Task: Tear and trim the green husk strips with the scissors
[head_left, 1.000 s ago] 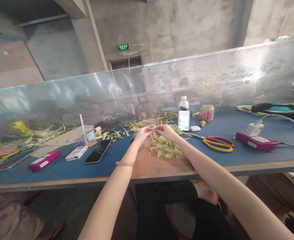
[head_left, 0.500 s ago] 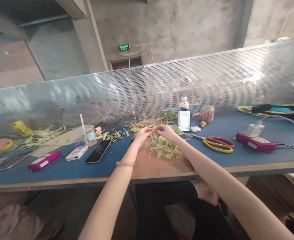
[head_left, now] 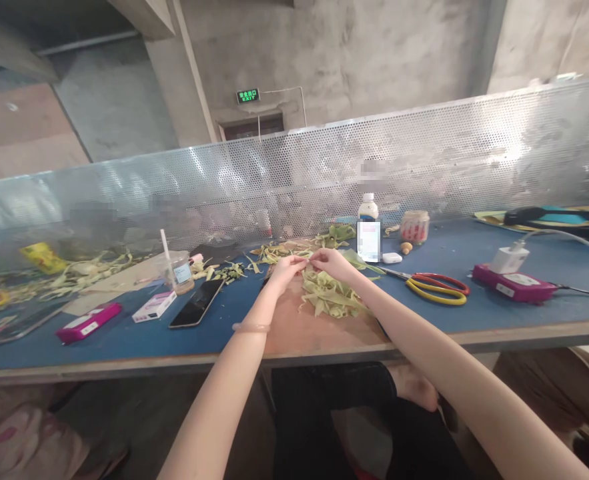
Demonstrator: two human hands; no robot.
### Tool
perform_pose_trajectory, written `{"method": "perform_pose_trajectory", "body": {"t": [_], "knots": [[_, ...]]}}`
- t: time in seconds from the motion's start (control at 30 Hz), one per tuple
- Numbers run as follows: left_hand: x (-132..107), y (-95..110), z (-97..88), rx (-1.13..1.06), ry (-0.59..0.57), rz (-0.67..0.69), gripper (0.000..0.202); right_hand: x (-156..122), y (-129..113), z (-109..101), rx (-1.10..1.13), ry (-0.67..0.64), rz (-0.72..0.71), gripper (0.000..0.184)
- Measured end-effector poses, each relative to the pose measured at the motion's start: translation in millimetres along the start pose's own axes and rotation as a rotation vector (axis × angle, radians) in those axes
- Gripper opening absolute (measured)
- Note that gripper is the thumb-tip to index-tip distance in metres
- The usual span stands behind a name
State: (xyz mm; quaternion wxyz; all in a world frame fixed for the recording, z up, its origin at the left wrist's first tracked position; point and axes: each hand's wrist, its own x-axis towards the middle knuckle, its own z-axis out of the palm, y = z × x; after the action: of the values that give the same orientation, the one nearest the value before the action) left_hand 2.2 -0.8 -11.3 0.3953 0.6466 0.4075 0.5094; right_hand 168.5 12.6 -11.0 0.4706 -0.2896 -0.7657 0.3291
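My left hand (head_left: 289, 268) and my right hand (head_left: 331, 262) meet over a brown board (head_left: 294, 330), fingertips pinched close together. Whatever lies between those fingertips is too small to make out. Just below my right hand is a loose pile of pale green leafy strips (head_left: 331, 299), much like corn husk, resting on the board. More dried strips (head_left: 274, 252) lie behind my hands. Scissors (head_left: 437, 288) with one red and one yellow handle rest right of my right forearm, their blades pointing toward the pile.
Left of the board are a phone (head_left: 197, 303), a small box (head_left: 154, 307), a cup with a straw (head_left: 180, 270) and a magenta power strip (head_left: 89, 323). A bottle (head_left: 368, 210), a jar (head_left: 415, 228) and another magenta strip (head_left: 514, 285) with a charger stand right. A perforated metal screen (head_left: 284, 180) runs behind.
My hands stay nearly in place, fingertips shifting only slightly. At the far left, another person's hand has moved toward the left edge.
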Motion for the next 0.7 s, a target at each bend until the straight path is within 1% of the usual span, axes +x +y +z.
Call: {"method": "perform_pose_trajectory", "body": {"t": [0.13, 0.27, 0.5, 0.7], "knots": [[-1.6, 2.8, 1.7, 0.021, 0.018, 0.016, 0.026, -0.2, 0.1, -0.6, 0.011, 0.016, 0.012, 0.01], [-2.9, 4.6, 2.4, 0.016, 0.014, 0.036, 0.025, -1.5, -1.3, -0.5, 0.027, 0.003, 0.029, 0.012], [-2.8, 5.0, 2.5, 0.018, 0.016, 0.006, 0.025, -0.7, -1.5, -1.1, 0.035, 0.038, 0.036, 0.008], [-3.2, 7.3, 3.2, 0.033, 0.024, 0.006, 0.022, 0.1, 2.7, 0.8, 0.084, 0.018, 0.076, 0.01]]}}
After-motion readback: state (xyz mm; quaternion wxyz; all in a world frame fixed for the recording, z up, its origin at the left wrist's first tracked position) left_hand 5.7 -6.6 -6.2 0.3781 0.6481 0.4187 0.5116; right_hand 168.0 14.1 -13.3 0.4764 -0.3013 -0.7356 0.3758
